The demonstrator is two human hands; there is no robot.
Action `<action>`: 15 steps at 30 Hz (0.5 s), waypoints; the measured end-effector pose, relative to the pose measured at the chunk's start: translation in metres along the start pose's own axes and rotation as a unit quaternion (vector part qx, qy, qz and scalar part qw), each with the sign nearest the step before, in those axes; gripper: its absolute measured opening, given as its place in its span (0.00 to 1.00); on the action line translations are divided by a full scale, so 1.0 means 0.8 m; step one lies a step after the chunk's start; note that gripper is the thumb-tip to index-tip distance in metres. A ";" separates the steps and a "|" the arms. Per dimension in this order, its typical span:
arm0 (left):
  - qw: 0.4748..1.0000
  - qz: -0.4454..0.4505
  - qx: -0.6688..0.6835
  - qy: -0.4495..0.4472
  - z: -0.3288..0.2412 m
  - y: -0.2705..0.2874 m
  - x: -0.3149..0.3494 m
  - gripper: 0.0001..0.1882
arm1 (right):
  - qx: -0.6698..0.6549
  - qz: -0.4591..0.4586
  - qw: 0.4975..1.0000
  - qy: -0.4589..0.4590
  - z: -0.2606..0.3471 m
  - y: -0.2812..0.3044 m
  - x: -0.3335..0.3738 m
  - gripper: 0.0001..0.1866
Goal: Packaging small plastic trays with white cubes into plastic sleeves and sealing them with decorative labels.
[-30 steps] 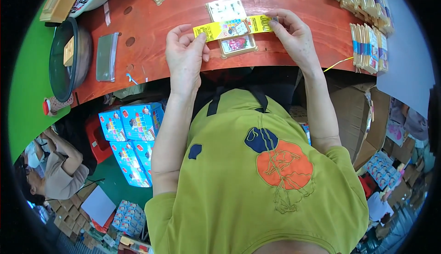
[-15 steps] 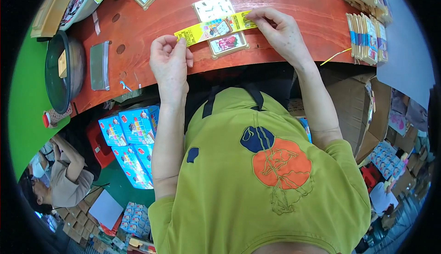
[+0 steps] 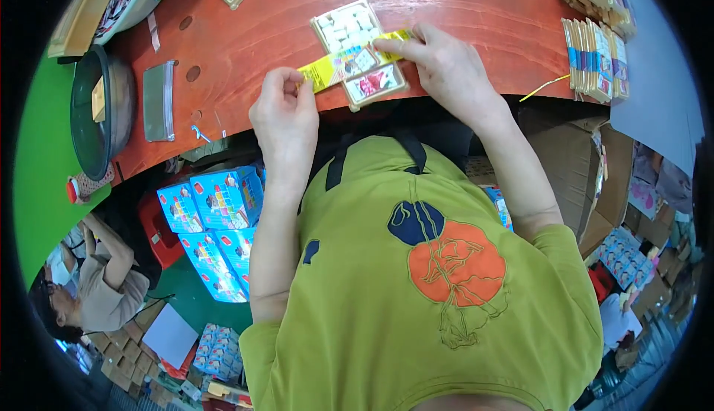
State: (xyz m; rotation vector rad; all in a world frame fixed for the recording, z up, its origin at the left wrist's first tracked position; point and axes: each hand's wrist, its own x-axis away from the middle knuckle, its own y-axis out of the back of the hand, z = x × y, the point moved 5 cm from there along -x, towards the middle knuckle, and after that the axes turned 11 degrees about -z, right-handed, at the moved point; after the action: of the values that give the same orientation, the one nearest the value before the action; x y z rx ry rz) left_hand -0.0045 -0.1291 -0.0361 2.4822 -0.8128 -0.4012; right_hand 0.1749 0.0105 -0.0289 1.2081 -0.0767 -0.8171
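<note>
Head view: left hand (image 3: pixel 285 110) and right hand (image 3: pixel 446 69) pinch a yellow strip (image 3: pixel 349 63), its ends hidden under fingertips.

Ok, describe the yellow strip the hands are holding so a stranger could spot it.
On the red-brown table, between the left hand and right hand, lies the yellow strip. It is long and thin, crossing two squarish packets.

Right hand (image 3: pixel 446 69) now presses the yellow strip (image 3: pixel 349 63) (left end pinched) down.
</note>
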 end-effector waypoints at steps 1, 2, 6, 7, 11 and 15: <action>1.000 0.001 -0.002 0.003 0.002 0.006 0.010 0.04 | -0.002 0.003 1.000 -0.001 0.004 0.001 0.006 0.26; 0.998 -0.007 0.049 0.047 0.008 0.013 0.021 0.05 | -0.006 0.005 1.000 0.012 0.010 0.002 0.012 0.26; 0.967 -0.011 0.162 0.194 0.033 0.039 0.072 0.12 | -0.017 0.031 0.999 0.041 0.031 0.001 0.026 0.27; 0.941 -0.017 0.222 0.255 0.037 0.042 0.082 0.15 | -0.021 0.031 0.998 0.059 0.037 0.000 0.028 0.27; 0.885 -0.020 0.294 0.360 0.068 0.039 0.102 0.19 | -0.017 0.031 0.996 0.087 0.043 -0.002 0.026 0.29; 0.761 0.158 0.420 0.469 0.045 0.002 0.119 0.20 | -0.002 0.043 0.994 0.099 0.044 -0.005 0.028 0.30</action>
State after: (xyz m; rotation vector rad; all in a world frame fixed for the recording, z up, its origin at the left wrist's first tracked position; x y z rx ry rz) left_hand 0.0542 -0.2019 -0.0771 2.6231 -1.0158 1.5370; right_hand 0.1725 -0.0310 -0.0271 1.2671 0.0348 -0.6184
